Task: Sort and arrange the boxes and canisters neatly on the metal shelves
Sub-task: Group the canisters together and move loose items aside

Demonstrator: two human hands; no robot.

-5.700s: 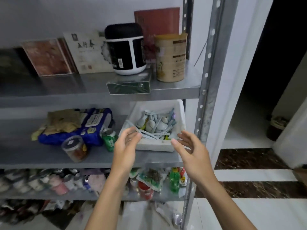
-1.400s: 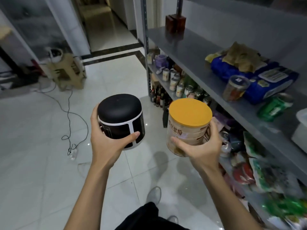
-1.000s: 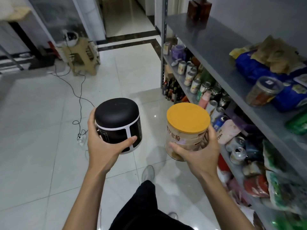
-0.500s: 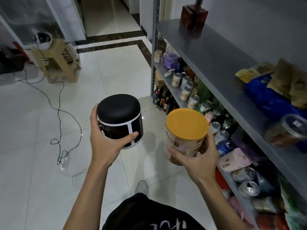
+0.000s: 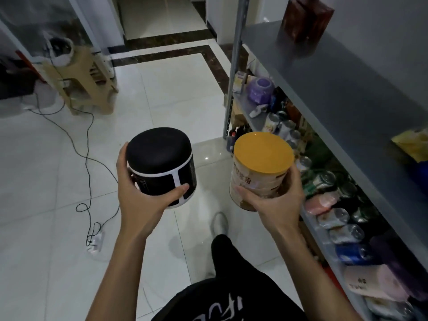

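The left hand (image 5: 139,200) holds a black canister (image 5: 162,167) mid-frame, fingers wrapped around it. The right hand (image 5: 275,205) holds a yellow-lidded can (image 5: 259,167) beside the metal shelves (image 5: 324,72).

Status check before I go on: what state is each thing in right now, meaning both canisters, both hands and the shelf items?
black canister: lid on, off the shelf, held upright
left hand: fingers grip the black canister
tan canister: yellow lid on, off the shelf
right hand: fingers grip the tan canister
brown box: standing on the shelf's far end
cans: lower shelf, several lying on their sides
cable: loose, looped on the floor
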